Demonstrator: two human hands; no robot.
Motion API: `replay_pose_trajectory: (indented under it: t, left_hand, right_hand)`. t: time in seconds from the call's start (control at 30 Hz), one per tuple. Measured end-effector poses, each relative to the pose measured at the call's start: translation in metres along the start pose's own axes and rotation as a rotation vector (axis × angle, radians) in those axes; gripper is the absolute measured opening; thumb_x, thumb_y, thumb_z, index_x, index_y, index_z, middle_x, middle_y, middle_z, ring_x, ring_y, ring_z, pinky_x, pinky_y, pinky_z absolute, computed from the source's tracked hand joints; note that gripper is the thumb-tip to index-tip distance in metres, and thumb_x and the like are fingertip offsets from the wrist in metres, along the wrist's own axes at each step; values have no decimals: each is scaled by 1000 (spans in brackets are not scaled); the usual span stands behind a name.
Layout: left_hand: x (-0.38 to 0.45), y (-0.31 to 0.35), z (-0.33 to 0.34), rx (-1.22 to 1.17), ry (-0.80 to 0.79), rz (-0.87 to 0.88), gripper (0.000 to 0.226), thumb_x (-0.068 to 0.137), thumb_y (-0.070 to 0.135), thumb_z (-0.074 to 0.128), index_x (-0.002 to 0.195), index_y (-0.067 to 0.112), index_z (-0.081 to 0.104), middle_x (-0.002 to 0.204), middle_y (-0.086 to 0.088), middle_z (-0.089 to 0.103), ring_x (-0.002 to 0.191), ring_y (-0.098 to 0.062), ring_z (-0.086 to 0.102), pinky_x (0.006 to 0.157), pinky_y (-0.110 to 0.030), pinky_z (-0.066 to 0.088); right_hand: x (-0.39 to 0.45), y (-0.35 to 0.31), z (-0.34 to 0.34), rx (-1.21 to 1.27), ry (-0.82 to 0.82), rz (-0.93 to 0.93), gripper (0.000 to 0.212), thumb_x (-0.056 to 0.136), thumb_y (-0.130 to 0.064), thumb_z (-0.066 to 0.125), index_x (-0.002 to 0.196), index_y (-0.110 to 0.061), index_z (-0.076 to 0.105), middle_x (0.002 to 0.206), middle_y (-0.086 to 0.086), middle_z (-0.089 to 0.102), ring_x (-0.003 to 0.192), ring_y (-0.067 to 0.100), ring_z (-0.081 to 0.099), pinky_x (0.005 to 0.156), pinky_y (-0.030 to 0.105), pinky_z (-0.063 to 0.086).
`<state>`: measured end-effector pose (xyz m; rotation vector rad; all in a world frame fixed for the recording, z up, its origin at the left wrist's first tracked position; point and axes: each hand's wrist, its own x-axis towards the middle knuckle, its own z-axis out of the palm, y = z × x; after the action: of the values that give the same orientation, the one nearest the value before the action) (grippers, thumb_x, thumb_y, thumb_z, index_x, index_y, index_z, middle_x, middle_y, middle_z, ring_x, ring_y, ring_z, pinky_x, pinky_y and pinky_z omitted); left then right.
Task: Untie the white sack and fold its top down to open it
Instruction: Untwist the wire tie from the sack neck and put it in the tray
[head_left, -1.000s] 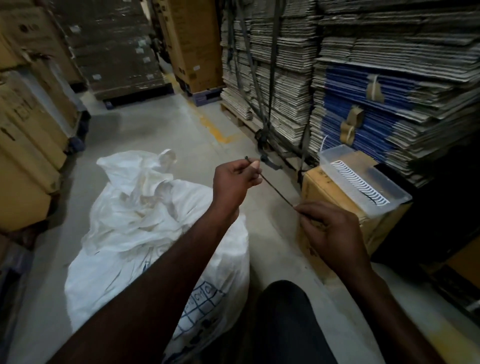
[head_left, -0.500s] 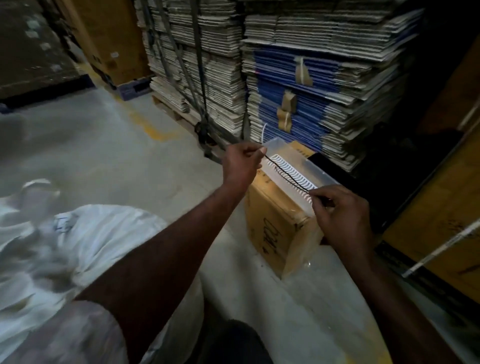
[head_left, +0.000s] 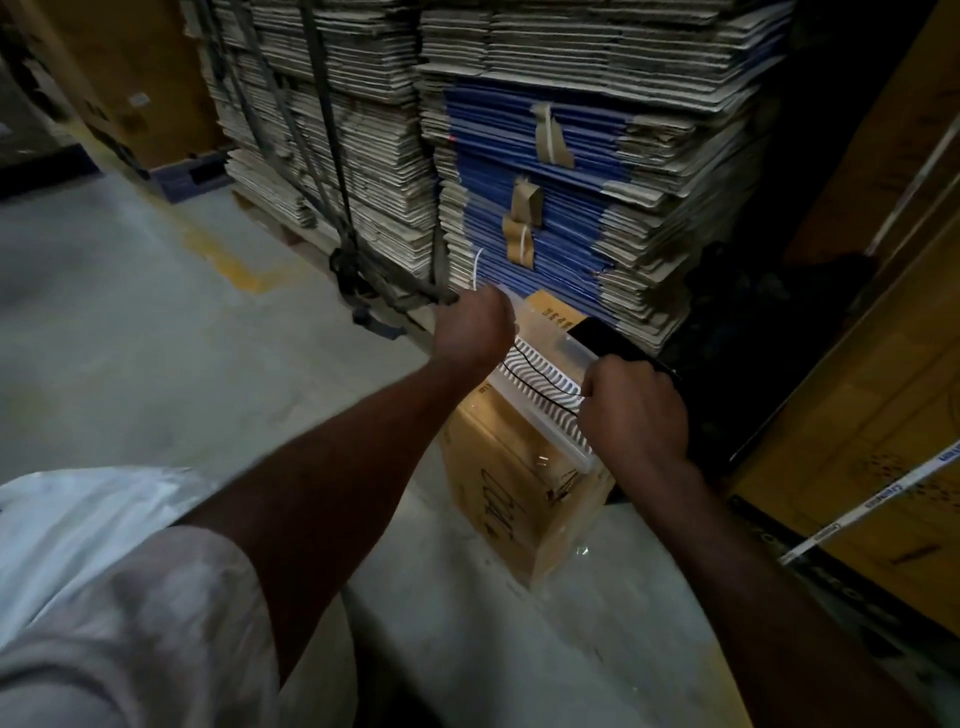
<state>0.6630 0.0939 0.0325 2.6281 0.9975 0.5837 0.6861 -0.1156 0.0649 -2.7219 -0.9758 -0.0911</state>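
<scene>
Head view: grey concrete floor (head_left: 156, 332), stacked flattened cardboard (head_left: 597, 130) behind.

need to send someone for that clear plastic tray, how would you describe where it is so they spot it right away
Find the tall stack of flattened blue cardboard. On the floor in front of it stands a brown carton, and the clear plastic tray lies on top. It alone is see-through, with a wavy black-and-white pattern inside.
</scene>
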Motion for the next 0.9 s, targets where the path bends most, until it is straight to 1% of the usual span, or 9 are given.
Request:
replay_pose_trajectory:
  t: [0.07, 0.17, 0.23, 0.33, 0.4, 0.57, 0.73, 0.8, 0.9]
  left_hand:
    - [4, 1, 7, 161, -12, 37, 28, 93, 41, 77, 109, 18, 76, 108, -4, 79, 104, -26, 77, 90, -39, 59]
    - [6, 3, 12, 304, -72, 73, 48, 98, 45, 71, 130, 9, 64, 125, -12, 74, 116, -33, 73, 94, -43, 56]
    - [5, 4, 12, 313, -89, 103, 50, 100, 45, 68, 132, 7, 62, 129, -15, 71, 117, -35, 72, 97, -44, 55]
    - [-2, 10, 3, 241, -59, 108, 35, 101, 40, 67, 124, 13, 69, 122, -11, 74, 112, -33, 74, 99, -46, 55]
    - [-8, 11, -4, 181, -39, 109, 25, 101, 34, 63, 116, 17, 73, 115, -7, 76, 108, -30, 74, 98, -47, 56]
    - [-27, 12, -26, 42, -2, 71, 18, 97, 20, 62, 103, 22, 79, 101, -4, 80, 99, -26, 76, 94, -39, 56]
    - [-53, 13, -57, -26, 29, 50, 15, 95, 20, 69, 103, 25, 81, 95, -4, 82, 94, -24, 77, 93, -38, 58]
    - [-68, 13, -71, -70, 25, 31, 14, 94, 22, 70, 102, 24, 81, 93, -5, 82, 86, -22, 78, 85, -40, 63]
    - [-96, 11, -95, -146, 53, 4, 24, 86, 14, 60, 93, 22, 82, 88, -7, 82, 78, -21, 78, 72, -40, 65]
  right_hand:
    - [3, -2, 4, -24, -37, -1, 6, 89, -11, 67, 90, -17, 69, 99, 10, 74, 96, 35, 74, 67, 37, 55]
    - [6, 1, 15, -37, -62, -15, 20, 88, -6, 66, 77, -18, 54, 93, 11, 71, 92, 36, 73, 62, 34, 46]
    - [7, 2, 17, -44, -59, -17, 21, 88, -6, 66, 77, -18, 53, 95, 11, 71, 94, 36, 73, 64, 35, 48]
    - [7, 1, 15, -45, -64, -23, 15, 89, -6, 66, 83, -18, 59, 99, 11, 73, 95, 37, 73, 69, 38, 56]
    - [6, 1, 14, -35, -61, -27, 16, 89, -6, 66, 84, -18, 58, 100, 12, 73, 97, 37, 73, 69, 38, 56]
    - [-2, -1, 3, 13, -52, -16, 8, 89, -5, 68, 92, -13, 68, 102, 13, 74, 99, 37, 74, 67, 36, 55]
    - [-20, -12, -20, 120, -35, 2, 24, 90, -7, 68, 112, -13, 74, 113, 14, 73, 107, 38, 71, 79, 43, 63]
    - [-33, -20, -29, 175, -2, -4, 22, 91, -9, 67, 111, -14, 75, 113, 14, 73, 107, 37, 70, 77, 40, 60]
    - [-57, -38, -42, 260, 40, -43, 17, 92, -14, 63, 101, -19, 76, 103, 9, 75, 100, 32, 72, 70, 32, 55]
